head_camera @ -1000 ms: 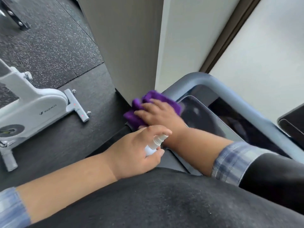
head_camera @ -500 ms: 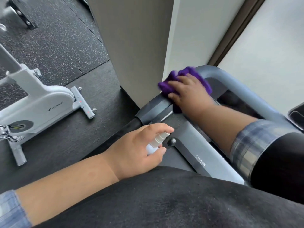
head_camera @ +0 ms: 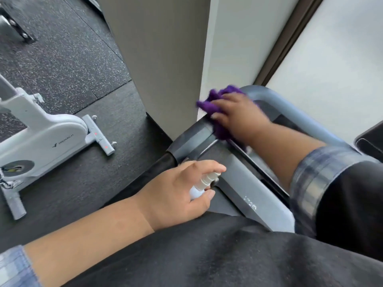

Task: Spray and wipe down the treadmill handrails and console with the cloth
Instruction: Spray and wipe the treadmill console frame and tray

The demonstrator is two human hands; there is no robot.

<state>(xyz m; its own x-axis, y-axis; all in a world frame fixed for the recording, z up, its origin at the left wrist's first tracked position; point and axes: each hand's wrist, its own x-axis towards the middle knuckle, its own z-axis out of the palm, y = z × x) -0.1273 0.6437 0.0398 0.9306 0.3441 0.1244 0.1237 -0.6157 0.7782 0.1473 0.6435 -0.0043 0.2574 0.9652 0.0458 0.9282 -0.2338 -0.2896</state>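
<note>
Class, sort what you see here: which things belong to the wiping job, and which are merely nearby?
Part of the job:
purple cloth
spray bottle
handrail
console

Merely nearby:
exercise bike
pillar
rubber floor

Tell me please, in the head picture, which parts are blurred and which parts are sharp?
In the head view, the right hand and the purple cloth on the handrail are smeared by motion blur; the left hand with the spray bottle is sharper; the white exercise bike is clear, its logo readable; straight wall edges lean from wide-angle distortion.
</note>
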